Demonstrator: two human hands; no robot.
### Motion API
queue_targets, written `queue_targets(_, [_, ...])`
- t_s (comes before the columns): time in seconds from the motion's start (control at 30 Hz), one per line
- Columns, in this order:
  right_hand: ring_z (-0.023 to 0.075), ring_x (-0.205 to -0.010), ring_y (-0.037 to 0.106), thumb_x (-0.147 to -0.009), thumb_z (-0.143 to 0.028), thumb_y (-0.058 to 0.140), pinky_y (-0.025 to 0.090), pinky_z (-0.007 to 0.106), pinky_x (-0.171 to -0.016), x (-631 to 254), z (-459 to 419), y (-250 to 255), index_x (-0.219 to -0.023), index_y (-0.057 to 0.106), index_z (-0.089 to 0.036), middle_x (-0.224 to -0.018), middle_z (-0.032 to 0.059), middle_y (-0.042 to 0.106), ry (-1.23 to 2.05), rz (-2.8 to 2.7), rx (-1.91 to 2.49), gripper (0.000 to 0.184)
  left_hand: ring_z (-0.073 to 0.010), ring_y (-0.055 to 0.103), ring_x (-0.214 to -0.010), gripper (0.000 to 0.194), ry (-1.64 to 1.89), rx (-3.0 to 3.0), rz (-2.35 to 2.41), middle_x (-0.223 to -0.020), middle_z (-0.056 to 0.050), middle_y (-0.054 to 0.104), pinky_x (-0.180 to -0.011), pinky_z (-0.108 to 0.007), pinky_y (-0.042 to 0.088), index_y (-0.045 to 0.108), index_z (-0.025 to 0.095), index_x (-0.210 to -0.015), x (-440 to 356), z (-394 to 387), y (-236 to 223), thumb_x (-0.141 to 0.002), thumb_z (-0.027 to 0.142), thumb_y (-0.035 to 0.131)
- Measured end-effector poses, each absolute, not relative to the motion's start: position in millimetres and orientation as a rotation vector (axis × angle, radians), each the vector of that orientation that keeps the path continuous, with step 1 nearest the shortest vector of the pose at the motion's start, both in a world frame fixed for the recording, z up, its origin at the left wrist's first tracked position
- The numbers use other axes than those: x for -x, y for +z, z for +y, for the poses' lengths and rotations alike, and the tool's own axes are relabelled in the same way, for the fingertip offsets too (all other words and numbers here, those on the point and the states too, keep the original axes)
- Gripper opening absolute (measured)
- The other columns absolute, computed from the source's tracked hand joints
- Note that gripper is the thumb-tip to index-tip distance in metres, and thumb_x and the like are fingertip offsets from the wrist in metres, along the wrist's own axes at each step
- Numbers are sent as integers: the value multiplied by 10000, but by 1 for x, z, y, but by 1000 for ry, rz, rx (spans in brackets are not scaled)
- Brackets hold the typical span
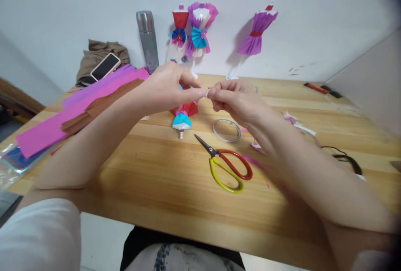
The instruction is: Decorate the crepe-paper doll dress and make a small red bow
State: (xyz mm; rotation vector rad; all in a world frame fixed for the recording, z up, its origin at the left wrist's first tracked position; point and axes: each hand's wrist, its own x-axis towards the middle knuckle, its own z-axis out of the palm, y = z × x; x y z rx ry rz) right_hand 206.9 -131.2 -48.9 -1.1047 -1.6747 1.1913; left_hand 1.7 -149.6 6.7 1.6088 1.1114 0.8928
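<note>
My left hand (175, 87) and my right hand (232, 97) meet over the middle of the table, fingertips almost touching. Both are closed in a pinch at a tiny pale bit between them, too small to make out. Below my left hand lies a small dress form (182, 121) in blue and red paper, its upper part hidden behind the hand. A roll of narrow tape (227, 130) rests under my right hand. Nearer to me are scissors (216, 154) with one red and one yellow handle, their blades slightly apart.
Three dressed forms, in red (181, 20), purple and blue (200, 33), and purple (255, 39), lean on the wall. A grey flask (148, 43), a phone (105, 67) and crepe paper (46, 131) are at left. Paper scraps (300, 127) and black cord (347, 162) lie right.
</note>
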Motion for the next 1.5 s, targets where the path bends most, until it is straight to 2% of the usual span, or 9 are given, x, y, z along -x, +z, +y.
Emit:
queue_targets(0.2, [108, -533, 421, -810, -264, 697, 347, 283, -563, -183, -122, -57, -575, 546, -220, -541, -17, 513, 1312, -1636, 1020, 283, -229, 706, -1018, 135, 879, -1881, 1210, -646, 9, 621, -865, -235, 486, 794, 135, -886, 24, -137, -14, -835, 108, 672])
queue_targets(0.43, [165, -580, 478, -760, -426, 826, 395, 336, -567, -186, -114, -68, -554, 564, -256, -568, 24, 558, 1325, -1661, 1078, 374, -224, 697, -978, 249, 873, -2241, 1573, -774, -16, 700, -901, -287, 499, 795, 127, -1057, 26, -130, -12, -876, 159, 627])
queue_targets(0.57, [178, -597, 495, -734, -525, 863, 365, 349, -563, -189, -110, -85, -566, 585, -256, -605, 41, 596, 1348, -1762, 1099, 422, -147, 672, -722, 215, 626, -2144, 1726, -668, 4, 656, -776, -257, 495, 770, 106, -911, 28, -129, -6, -911, 175, 567])
queue_targets(0.67, [149, -559, 450, -748, -497, 867, 335, 340, -562, -186, -109, -93, -599, 604, -242, -586, 16, 562, 1341, -1833, 1150, 395, -117, 640, -626, 237, 322, -2101, 1664, -562, 18, 600, -728, -224, 469, 708, 107, -750, 33, -123, -12, -922, 207, 579])
queue_targets(0.97, [108, -541, 391, -765, -382, 798, 288, 295, -558, -185, -103, -99, -623, 606, -209, -567, -20, 518, 1320, -1869, 1233, 295, -153, 644, -798, 166, 427, -2090, 1554, -625, 4, 630, -809, -255, 445, 750, 85, -911, 42, -96, -47, -923, 199, 630])
queue_targets(1.2, [122, -547, 413, -771, -342, 760, 315, 310, -581, -187, -103, -98, -601, 597, -211, -568, -8, 524, 1300, -1840, 1240, 270, -195, 616, -1036, 269, 560, -2407, 1372, -1002, -65, 771, -911, -273, 421, 796, 153, -1052, 19, -98, -60, -827, 118, 653])
queue_targets(1.27, [116, -538, 391, -751, -341, 776, 299, 309, -566, -186, -103, -97, -584, 589, -213, -555, -18, 500, 1262, -1842, 1261, 281, -193, 616, -994, 238, 574, -2402, 1421, -952, -70, 765, -876, -274, 418, 799, 142, -1014, 20, -100, -57, -831, 130, 647])
queue_targets(1.37, [105, -521, 366, -745, -357, 804, 286, 307, -547, -182, -104, -97, -583, 594, -210, -540, -27, 487, 1209, -1849, 1293, 303, -164, 577, -790, 143, 515, -2294, 1583, -709, -45, 681, -751, -275, 393, 770, 115, -827, 23, -105, -49, -855, 155, 636])
queue_targets(1.5, [107, -532, 407, -796, -376, 814, 331, 308, -564, -178, -103, -102, -603, 602, -208, -580, -13, 535, 1163, -1875, 1302, 332, -137, 489, -586, 324, 341, -2083, 1631, -492, 3, 490, -616, -283, 334, 672, 141, -620, 22, -114, -43, -897, 308, 653])
